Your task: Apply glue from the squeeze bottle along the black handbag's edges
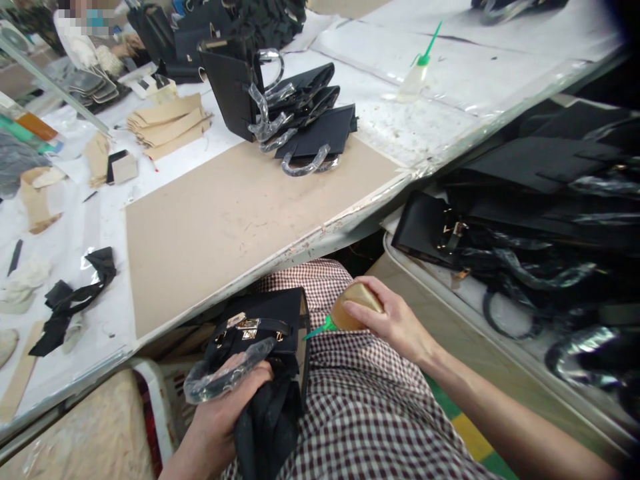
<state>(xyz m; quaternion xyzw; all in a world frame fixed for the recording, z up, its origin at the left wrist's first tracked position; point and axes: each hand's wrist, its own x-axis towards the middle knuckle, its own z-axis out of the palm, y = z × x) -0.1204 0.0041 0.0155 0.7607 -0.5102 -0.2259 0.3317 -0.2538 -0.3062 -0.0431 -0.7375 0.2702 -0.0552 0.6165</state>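
Left hand [225, 407]: we have it closed round the plastic-sleeved handle [197, 387] of a black handbag [275, 310], dark cloth [267, 423] hanging beside it.
Right hand [377, 310]: we grip a squeeze bottle [350, 307] of amber contents, its green nozzle [326, 325] aimed at the handbag's side edge (contact we cannot tell).
Handbag: tilted on our checked lap [360, 380], just off the table edge.
Nozzle work: we would do best with a light, even squeeze, tip tracking the edge, smooth front kept clear of drips.
Textures: stiff, boxy black panels; shiny gold-toned clasp [249, 328]; crinkled clear sleeving; limp cloth.
Board [200, 227]: flat, tan, scuffed; small black bags [320, 137] lie at its far edge.
White tabletop [370, 47]: a second squeeze bottle [414, 83] stands there.
Bin [400, 257]: to our right, heaped with black bags.
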